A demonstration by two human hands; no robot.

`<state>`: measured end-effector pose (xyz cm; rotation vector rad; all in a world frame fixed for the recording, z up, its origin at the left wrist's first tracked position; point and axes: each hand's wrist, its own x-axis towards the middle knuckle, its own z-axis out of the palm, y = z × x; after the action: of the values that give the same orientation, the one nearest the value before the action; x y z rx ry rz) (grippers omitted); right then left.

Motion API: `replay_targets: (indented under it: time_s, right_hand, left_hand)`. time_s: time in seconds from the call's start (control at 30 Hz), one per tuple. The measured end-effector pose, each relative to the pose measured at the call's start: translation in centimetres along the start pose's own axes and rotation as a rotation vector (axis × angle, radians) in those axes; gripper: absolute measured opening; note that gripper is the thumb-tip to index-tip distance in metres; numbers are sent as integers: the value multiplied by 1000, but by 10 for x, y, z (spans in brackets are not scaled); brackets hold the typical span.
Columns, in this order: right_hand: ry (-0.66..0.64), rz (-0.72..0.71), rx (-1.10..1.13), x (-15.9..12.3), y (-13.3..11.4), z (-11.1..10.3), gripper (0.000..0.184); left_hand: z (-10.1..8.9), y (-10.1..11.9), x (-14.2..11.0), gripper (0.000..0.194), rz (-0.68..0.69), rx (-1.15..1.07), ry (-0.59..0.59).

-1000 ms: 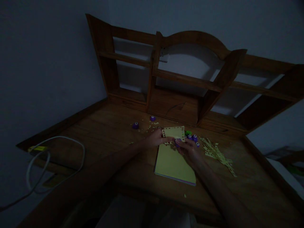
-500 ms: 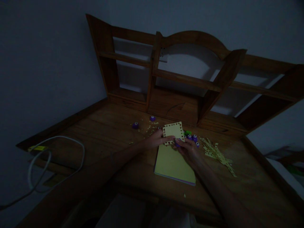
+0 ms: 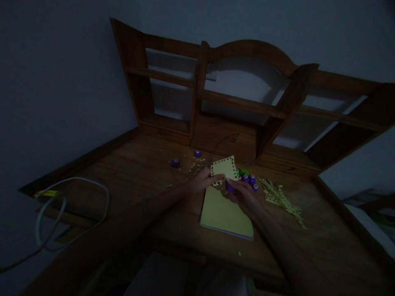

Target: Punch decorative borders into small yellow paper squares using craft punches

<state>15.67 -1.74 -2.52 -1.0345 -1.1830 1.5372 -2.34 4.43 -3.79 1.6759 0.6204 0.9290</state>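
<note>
My left hand (image 3: 206, 179) grips a small yellow sheet of paper (image 3: 222, 167), whose border is punched with a row of small holes. Closed round a purple craft punch (image 3: 228, 187) is my right hand (image 3: 243, 194), at the sheet's lower right corner. Whether the punch is around the paper edge or just beside it, I cannot tell. Below both hands lies a pad of yellow paper (image 3: 226, 213) on the wooden desk. Several more purple punches (image 3: 252, 179) stand just beyond my right hand, close to a green object (image 3: 243, 172).
Punched yellow paper strips (image 3: 282, 199) lie in a heap at the right. Two purple punches (image 3: 175, 163) and scattered paper bits (image 3: 194, 166) are at the back left. A wooden shelf unit (image 3: 228, 131) rises behind. A white cable (image 3: 106, 197) loops at the left edge.
The purple punch and my right hand have shifted slightly down and left. The sheet in my left hand has tilted and looks a little bent.
</note>
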Motion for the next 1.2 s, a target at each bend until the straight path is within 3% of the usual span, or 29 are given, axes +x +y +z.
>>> replay_targets:
  time_s: [0.27, 0.8, 1.2]
  right_hand:
    - [-91, 30, -64, -3, -1, 1, 30]
    - [-163, 26, -126, -3, 2, -1, 29]
    - [158, -152, -243, 3, 2, -7, 35]
  left_hand:
    - [-7, 0, 6, 38, 36, -82, 188]
    - [-8, 1, 6, 38, 24, 28, 211]
    - [-8, -8, 8, 40, -27, 149, 249]
